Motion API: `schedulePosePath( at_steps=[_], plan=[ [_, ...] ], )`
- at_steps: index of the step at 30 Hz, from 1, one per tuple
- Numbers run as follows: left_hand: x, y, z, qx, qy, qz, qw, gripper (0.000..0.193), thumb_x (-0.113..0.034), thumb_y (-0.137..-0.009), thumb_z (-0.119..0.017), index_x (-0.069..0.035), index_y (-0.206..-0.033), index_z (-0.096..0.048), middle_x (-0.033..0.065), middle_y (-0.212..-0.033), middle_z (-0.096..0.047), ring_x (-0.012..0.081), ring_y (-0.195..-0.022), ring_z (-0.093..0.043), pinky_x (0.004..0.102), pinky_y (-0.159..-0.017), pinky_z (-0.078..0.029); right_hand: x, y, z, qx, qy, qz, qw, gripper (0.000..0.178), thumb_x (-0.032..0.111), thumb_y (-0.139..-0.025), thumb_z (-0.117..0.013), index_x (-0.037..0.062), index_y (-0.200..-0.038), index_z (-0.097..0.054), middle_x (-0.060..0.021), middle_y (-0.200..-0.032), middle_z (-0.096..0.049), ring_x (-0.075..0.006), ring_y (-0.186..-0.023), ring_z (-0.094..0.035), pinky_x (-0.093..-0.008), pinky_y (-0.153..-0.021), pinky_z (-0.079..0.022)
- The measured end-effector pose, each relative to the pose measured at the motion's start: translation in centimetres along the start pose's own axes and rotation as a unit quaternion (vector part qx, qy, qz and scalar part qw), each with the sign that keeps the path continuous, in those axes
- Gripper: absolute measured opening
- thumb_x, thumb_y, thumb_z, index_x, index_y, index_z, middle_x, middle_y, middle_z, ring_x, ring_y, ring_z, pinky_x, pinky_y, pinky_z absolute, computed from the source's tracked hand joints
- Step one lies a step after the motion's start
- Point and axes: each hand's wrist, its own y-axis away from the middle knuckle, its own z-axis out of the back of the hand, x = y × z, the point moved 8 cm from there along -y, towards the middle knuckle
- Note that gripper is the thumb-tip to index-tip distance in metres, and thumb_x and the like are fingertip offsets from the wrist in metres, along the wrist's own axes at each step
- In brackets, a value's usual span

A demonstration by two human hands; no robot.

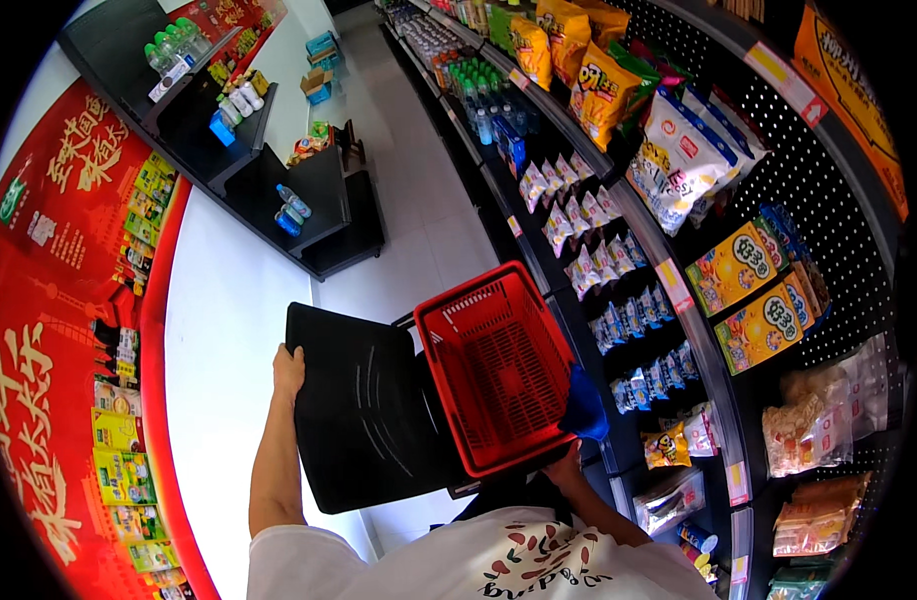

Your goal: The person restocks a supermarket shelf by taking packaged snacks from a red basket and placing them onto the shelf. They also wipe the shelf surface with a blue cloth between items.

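My left hand [290,371] is closed on the left edge of a wide black panel [364,410] with curved pale lines, its kind unclear. Right beside the panel is a red plastic shopping basket [457,425], with slotted walls and nothing inside. Something dark lies under the basket, mostly hidden. My right hand [565,466] is at the basket's near right corner, its fingers largely out of sight below the rim. A crumpled blue thing [586,404], perhaps cloth or a bag, hangs over the basket's right side.
Close on the right runs a shelf unit with snack bags [684,160], boxes [744,265] and rows of small packets [634,320]. To the left stand a red printed wall panel [49,330] and black stepped shelves [329,190] with bottles. A pale tiled aisle [419,220] stretches ahead.
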Motion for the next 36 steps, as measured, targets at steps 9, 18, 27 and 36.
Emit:
schedulePosePath(
  at_steps=[9, 18, 27, 36],
  plan=[
    [-0.4, 0.0, -0.5, 0.008, 0.002, 0.017, 1.000, 0.038, -0.025, -0.100, -0.059, 0.008, -0.119, -0.058, 0.0323, -0.113, -0.068, 0.0485, -0.108, -0.065, 0.0496, -0.093, -0.053, 1.2, 0.4, -0.5, -0.064, -0.176, -0.043, 0.981, 0.087, 0.085, -0.091, -0.032, 0.0204, -0.145, -0.054, -0.0090, -0.149, -0.055, -0.0373, -0.134, -0.052, -0.0601, -0.110, -0.042],
    [-0.9, 1.3, 0.4, -0.007, 0.000, -0.006, 1.000, 0.036, -0.022, -0.098, -0.061, 0.009, -0.116, -0.059, 0.0330, -0.111, -0.068, 0.0490, -0.108, -0.065, 0.0501, -0.093, -0.053, 1.4, 0.1, -2.1, 0.073, -0.387, -0.127, 0.910, 0.093, 0.087, -0.090, -0.024, 0.0193, -0.147, -0.052, -0.0089, -0.153, -0.051, -0.0377, -0.137, -0.049, -0.0592, -0.116, -0.037],
    [-1.7, 2.6, 1.1, -0.038, -0.001, -0.048, 0.998, 0.032, -0.018, -0.096, -0.061, 0.010, -0.112, -0.060, 0.0337, -0.106, -0.068, 0.0496, -0.103, -0.066, 0.0504, -0.090, -0.053, 1.5, -2.0, -0.9, -0.095, -0.205, -0.039, 0.973, 0.088, 0.084, -0.093, -0.026, 0.0225, -0.153, -0.045, -0.0087, -0.157, -0.046, -0.0371, -0.143, -0.043, -0.0607, -0.117, -0.034],
    [-3.6, 2.0, 0.8, -0.065, -0.007, -0.064, 0.996, 0.034, -0.019, -0.096, -0.060, 0.010, -0.113, -0.060, 0.0342, -0.109, -0.067, 0.0490, -0.105, -0.065, 0.0494, -0.093, -0.052, 2.2, -7.5, -0.8, -0.130, -0.146, -0.050, 0.979, 0.091, 0.088, -0.090, -0.027, 0.0254, -0.153, -0.045, -0.0053, -0.158, -0.047, -0.0360, -0.144, -0.041, -0.0654, -0.116, -0.028]
  ],
)
